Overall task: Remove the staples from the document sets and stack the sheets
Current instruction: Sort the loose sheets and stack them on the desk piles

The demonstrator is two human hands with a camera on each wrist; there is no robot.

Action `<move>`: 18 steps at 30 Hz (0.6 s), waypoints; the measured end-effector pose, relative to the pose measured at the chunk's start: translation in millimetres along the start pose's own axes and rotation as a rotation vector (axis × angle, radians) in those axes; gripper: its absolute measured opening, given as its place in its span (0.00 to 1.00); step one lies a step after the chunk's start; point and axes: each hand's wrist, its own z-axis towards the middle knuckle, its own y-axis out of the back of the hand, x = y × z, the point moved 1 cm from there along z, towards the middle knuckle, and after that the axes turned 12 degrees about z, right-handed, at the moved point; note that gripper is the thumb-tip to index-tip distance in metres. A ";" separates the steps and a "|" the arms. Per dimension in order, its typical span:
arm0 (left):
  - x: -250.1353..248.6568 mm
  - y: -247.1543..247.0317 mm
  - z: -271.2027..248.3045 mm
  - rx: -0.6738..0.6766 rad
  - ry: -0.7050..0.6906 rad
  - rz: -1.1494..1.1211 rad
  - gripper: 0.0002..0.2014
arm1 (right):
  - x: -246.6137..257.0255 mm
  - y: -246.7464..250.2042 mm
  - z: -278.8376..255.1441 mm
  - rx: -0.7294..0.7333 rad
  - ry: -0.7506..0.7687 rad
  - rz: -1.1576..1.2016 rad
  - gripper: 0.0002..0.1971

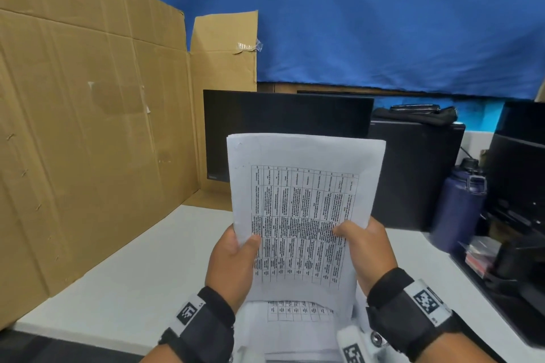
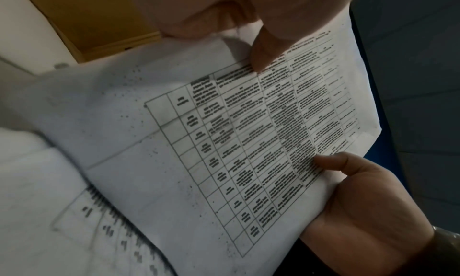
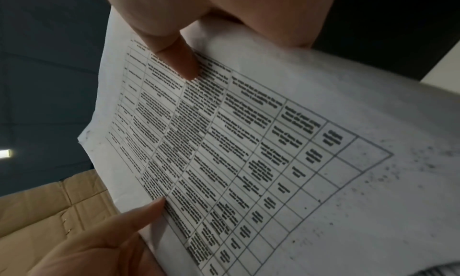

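Note:
A set of white sheets printed with a table (image 1: 303, 194) is held upright above the desk, in front of me. My left hand (image 1: 236, 256) grips its left edge, thumb on the printed face. My right hand (image 1: 365, 247) grips the right edge the same way. The wrist views show the same document (image 2: 248, 134) (image 3: 248, 142) with a thumb (image 2: 261, 50) (image 3: 174, 58) pressed on the table print. More printed sheets (image 1: 298, 321) lie flat on the desk below the held set. No staple is visible.
A large cardboard panel (image 1: 88, 127) stands at the left. A dark monitor (image 1: 283, 121) and a black box (image 1: 413, 174) stand behind the papers. A dark blue bottle (image 1: 460, 203) and a black tray of items (image 1: 501, 268) sit at the right on the white desk (image 1: 132, 274).

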 end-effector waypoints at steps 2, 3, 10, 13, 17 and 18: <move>3.1 -0.1 -5.0 0.042 0.020 -0.028 0.17 | -7.3 1.3 -3.2 -0.002 -0.020 0.017 0.08; 5.3 -0.7 -6.6 0.057 0.025 -0.039 0.18 | -9.4 0.9 -4.6 0.000 -0.028 0.026 0.08; 12.9 -2.3 -2.7 0.084 0.079 -0.064 0.20 | -11.6 -0.7 0.5 0.002 -0.039 0.045 0.13; 15.0 -2.9 0.2 0.057 0.068 -0.011 0.16 | -10.4 0.7 2.8 0.018 -0.048 0.046 0.09; 16.7 -2.8 3.9 0.024 0.051 0.047 0.13 | -13.3 4.5 3.7 0.028 -0.052 0.041 0.10; 16.8 -3.1 4.5 0.020 0.045 0.054 0.12 | -14.8 5.7 2.4 0.025 -0.055 0.049 0.10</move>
